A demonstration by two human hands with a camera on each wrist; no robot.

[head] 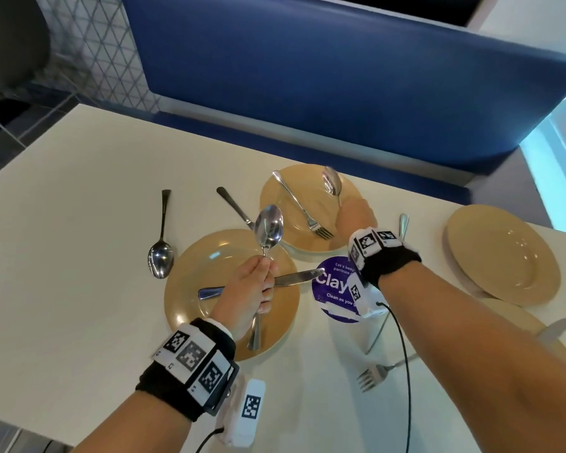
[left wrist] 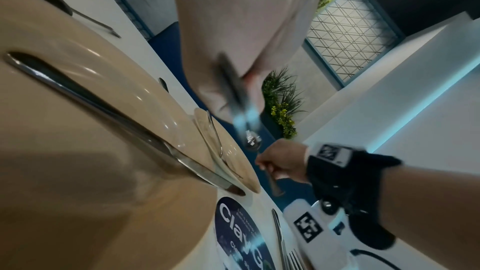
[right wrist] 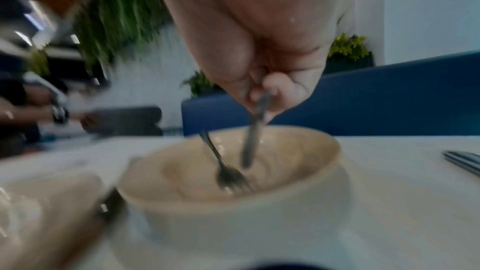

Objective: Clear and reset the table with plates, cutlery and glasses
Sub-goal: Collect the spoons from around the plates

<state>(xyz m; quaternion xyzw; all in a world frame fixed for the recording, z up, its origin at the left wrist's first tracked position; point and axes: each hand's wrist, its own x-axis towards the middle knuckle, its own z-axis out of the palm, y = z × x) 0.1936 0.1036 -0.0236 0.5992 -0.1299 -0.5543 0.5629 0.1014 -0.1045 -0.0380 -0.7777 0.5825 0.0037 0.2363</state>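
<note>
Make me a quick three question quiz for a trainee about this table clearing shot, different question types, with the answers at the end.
1. True or false: the left hand holds a fork.
2. Multiple choice: what lies on the far plate under the right hand? A) a knife B) a fork C) a glass
3. Fill in: across the near plate, under the left hand, lies a ____.

Key
1. False. It grips a spoon, bowl up.
2. B. A fork lies there; the right hand lifts a second spoon above it.
3. knife
</note>
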